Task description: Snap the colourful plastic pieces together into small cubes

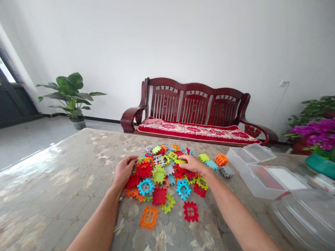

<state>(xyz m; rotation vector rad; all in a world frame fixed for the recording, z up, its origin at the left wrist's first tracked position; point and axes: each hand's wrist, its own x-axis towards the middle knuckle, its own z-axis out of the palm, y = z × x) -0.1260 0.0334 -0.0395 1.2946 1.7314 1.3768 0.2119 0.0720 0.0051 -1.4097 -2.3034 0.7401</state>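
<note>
A heap of colourful interlocking plastic panels (pixel 158 174) with toothed edges is spread on the table, in red, orange, blue, yellow-green and grey. My left hand (pixel 126 170) rests along the heap's left edge, fingers loosely bent, with nothing visible in it. Over the right side of the heap reaches my right hand (pixel 193 164), thumb and forefinger apart around a yellow-green panel (pixel 179 161); a firm grip does not show. Nearest me lie an orange window panel (pixel 149 217) and a red window panel (pixel 191 211). Blue panels (pixel 183 189) with cut-outs lie between.
Right of the heap are an orange cube-shaped stack (pixel 221 160) and grey panels (pixel 226 172). Beyond stand clear plastic boxes (pixel 264 183) and a transparent lid (pixel 306 216). A flower pot (pixel 320 164) is at the far right. Behind the patterned table (pixel 65 188) stands a wooden bench (pixel 195 104).
</note>
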